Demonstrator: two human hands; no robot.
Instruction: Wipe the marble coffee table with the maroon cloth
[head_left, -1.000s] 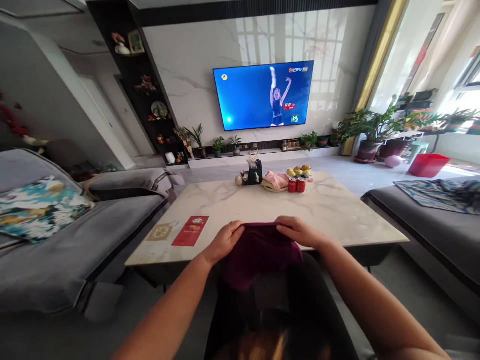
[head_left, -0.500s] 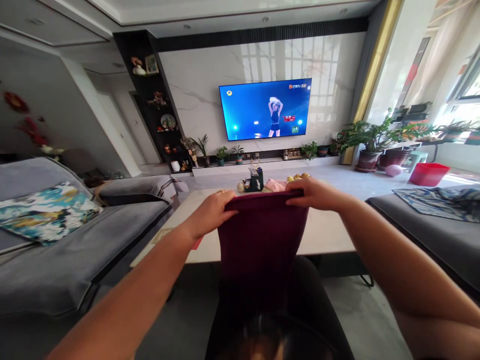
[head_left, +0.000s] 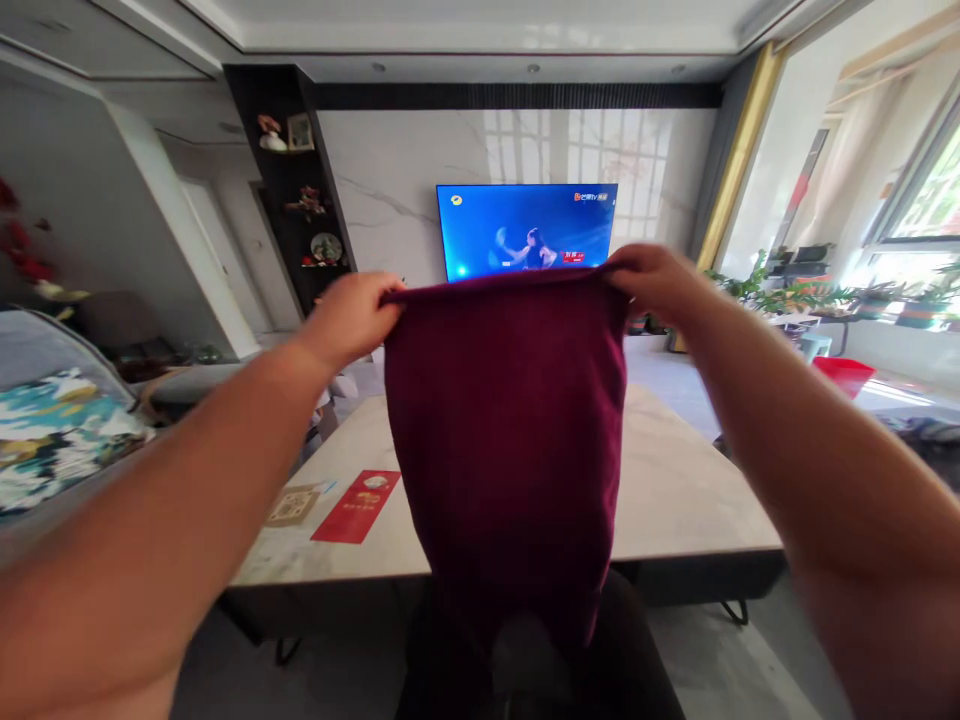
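A dark maroon cloth (head_left: 510, 430) hangs straight down in front of me, held up by its top edge. My left hand (head_left: 352, 315) pinches the top left corner and my right hand (head_left: 649, 280) pinches the top right corner, both fingers closed on the fabric. The cloth's lower end reaches my dark-clad lap. It hides the middle of the marble coffee table (head_left: 675, 490) and the lower part of the TV (head_left: 525, 225).
A red envelope (head_left: 356, 505) and a small brown card (head_left: 292, 505) lie on the table's near left. A grey sofa with a patterned cushion (head_left: 52, 440) stands left. Plants (head_left: 795, 295) and a red tub (head_left: 844, 372) sit right by the window.
Both hands have lifted the maroon cloth from table height to head height, so it now hangs fully unfurled. The view has tilted upward.
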